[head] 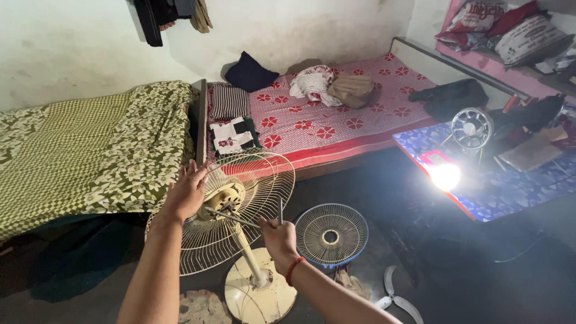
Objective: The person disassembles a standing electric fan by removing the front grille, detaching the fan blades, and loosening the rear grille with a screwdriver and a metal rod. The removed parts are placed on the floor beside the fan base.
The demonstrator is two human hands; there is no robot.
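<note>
- Your left hand (187,193) lay flat and released against the cream pedestal fan (231,210), at the wire guard's 9 o'clock rim.
- The fan stood on the floor before the beds, its round base (259,294) at 6 o'clock.
- Your right hand (279,237) was clenched on a thin metal tool (231,216) reaching the hub.
- A detached blue-rimmed grille (331,234) lay at the fan's 3 o'clock, and loose blades (393,294) at 4 o'clock.
</note>
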